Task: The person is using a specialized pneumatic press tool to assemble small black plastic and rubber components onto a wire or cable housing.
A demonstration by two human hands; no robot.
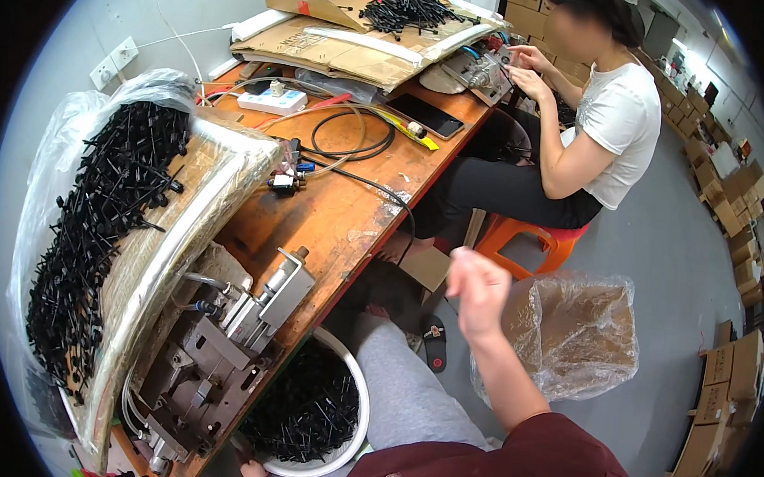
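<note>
A: Counter (332,219), long and wooden, runs away from you on your left. Tilted tray (155,254) on its near end, wrapped in clear film, heaped with small black plastic parts (101,226). Below the tray sits the grey pneumatic press (215,351).

B: And your hands?

A: Your right hand (476,292) is raised in the air over your lap, blurred, fingers loosely curled. I cannot tell whether it holds a part. Your left hand (254,474) shows only at the bottom edge, touching the rim of the white bucket (359,408); its fingers are cut off by the frame, so its grip is unreadable too.

B: Containers?

A: The bucket stands between your knee and the counter edge, roughly half full of the same black parts. To your right, on the floor, a cardboard box lined with a clear plastic bag (574,332); its contents look empty, though the film glare makes that unsure. A co-worker on an orange stool (535,241) works at the far end, with another heap of black parts (409,8) on cardboard there.

B: Risks?

A: The tray's slope could shed parts if you knock it. Air hoses (352,139) and cables loop across the counter; a snagged sleeve would drag them. The bucket sits close to your leg, easy to tip.
</note>
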